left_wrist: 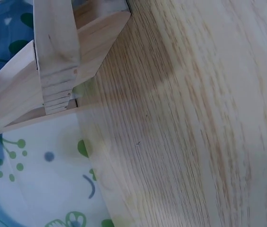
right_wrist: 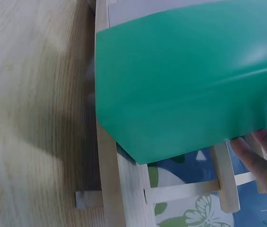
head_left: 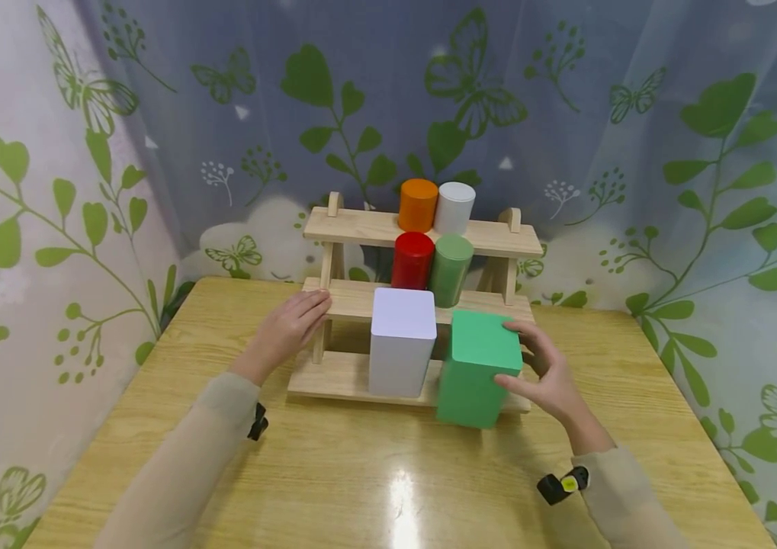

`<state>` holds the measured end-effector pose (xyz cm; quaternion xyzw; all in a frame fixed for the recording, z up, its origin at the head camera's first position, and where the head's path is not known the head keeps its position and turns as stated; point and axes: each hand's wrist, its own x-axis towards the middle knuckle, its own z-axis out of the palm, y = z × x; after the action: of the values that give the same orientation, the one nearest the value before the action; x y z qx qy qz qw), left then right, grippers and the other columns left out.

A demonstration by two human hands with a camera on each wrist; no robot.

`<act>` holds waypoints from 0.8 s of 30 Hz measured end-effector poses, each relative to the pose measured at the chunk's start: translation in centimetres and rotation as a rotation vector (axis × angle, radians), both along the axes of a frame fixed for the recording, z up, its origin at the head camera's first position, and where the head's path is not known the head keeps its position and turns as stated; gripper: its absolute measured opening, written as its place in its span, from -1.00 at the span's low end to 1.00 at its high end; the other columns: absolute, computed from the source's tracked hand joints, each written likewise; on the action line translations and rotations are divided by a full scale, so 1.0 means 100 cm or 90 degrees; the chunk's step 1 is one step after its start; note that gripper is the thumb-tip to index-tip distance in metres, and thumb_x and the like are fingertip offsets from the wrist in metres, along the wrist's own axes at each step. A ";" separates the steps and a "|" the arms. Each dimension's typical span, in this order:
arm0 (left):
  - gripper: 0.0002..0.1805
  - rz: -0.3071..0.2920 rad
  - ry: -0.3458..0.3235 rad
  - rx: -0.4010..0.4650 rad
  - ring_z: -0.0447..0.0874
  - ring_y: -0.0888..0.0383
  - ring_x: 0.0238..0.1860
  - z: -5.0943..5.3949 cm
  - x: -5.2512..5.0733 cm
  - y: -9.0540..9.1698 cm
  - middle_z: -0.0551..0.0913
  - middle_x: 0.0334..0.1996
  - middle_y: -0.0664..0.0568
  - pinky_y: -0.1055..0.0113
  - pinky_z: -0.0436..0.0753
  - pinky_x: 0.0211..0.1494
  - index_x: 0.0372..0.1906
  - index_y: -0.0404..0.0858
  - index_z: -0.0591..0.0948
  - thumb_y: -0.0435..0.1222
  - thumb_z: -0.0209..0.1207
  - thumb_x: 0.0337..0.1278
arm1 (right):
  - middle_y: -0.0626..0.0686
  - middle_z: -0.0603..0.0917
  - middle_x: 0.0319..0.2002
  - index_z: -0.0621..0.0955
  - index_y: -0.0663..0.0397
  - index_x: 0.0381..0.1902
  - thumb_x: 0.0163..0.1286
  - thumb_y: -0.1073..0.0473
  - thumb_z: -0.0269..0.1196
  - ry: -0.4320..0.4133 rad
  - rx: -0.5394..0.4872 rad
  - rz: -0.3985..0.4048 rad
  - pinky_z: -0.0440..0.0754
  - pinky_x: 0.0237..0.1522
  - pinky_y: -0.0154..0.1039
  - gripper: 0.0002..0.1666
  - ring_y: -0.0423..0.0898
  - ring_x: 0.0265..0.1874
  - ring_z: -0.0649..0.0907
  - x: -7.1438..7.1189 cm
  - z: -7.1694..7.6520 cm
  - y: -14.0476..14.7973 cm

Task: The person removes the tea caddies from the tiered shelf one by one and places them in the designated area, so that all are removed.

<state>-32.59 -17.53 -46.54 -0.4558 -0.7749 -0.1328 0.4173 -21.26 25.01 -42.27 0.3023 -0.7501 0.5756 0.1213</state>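
Note:
My right hand [head_left: 549,377] grips a green rectangular box [head_left: 477,374] at its upper right, thumb on the near side and fingers farther back. The box stands slightly tilted, its base reaching past the front edge of the wooden rack's [head_left: 333,385] bottom shelf. In the right wrist view, fingers [right_wrist: 254,156] touch the green box [right_wrist: 185,85]. My left hand [head_left: 288,328] rests on the left end of the middle shelf [head_left: 350,300], its thumb hidden. Left of the green box, a white box [head_left: 402,343] stands upright on the bottom shelf.
An orange cylinder [head_left: 419,206] and a white cylinder [head_left: 454,208] stand on the top shelf. On the middle one are a red cylinder [head_left: 412,261] and a green cylinder [head_left: 451,271]. The rack stands on a wooden table [head_left: 333,480], before a patterned curtain [head_left: 374,99].

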 end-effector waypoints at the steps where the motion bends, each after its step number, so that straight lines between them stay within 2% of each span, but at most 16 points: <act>1: -0.57 -0.001 -0.003 0.002 0.57 -0.11 0.00 -0.001 0.000 0.000 0.60 -0.04 -0.26 0.11 0.50 0.13 -0.03 -0.48 0.59 -0.44 0.30 -0.12 | 0.11 0.39 0.18 0.29 0.36 0.26 -0.05 0.60 0.30 0.001 -0.001 0.002 0.49 0.00 -0.31 -0.14 -0.09 0.09 0.46 0.003 0.001 0.001; 9: -0.63 -0.004 -0.049 0.036 0.56 -0.11 0.01 -0.002 -0.001 -0.001 0.60 -0.05 -0.25 0.13 0.48 0.15 -0.04 -0.47 0.60 -0.42 0.28 -0.03 | 0.17 0.40 0.16 0.27 0.49 0.22 -0.11 0.66 0.28 0.038 -0.017 0.024 0.49 0.00 -0.34 -0.15 -0.07 0.09 0.45 0.019 0.005 0.009; 18: -0.63 -0.014 -0.053 0.054 0.57 -0.13 -0.03 0.002 0.002 0.002 0.61 -0.08 -0.26 0.10 0.51 0.11 -0.08 -0.48 0.62 -0.44 0.31 -0.09 | 0.30 0.42 0.10 0.28 0.59 0.16 -0.22 0.67 0.30 0.103 -0.048 0.055 0.52 -0.01 -0.32 -0.13 -0.01 0.08 0.48 0.031 0.008 0.006; 24: -0.62 -0.008 -0.083 0.066 0.56 -0.11 -0.01 0.002 0.003 0.004 0.61 -0.07 -0.24 0.11 0.49 0.14 -0.09 -0.46 0.62 -0.46 0.34 -0.14 | 0.34 0.40 0.10 0.28 0.63 0.14 -0.24 0.66 0.33 0.128 -0.055 0.059 0.53 0.00 -0.31 -0.13 0.00 0.11 0.47 0.040 0.004 -0.002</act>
<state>-32.25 -17.12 -46.37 -0.4284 -0.7899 -0.2049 0.3881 -17.30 24.78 -41.90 0.3872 -0.6940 0.5790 0.1823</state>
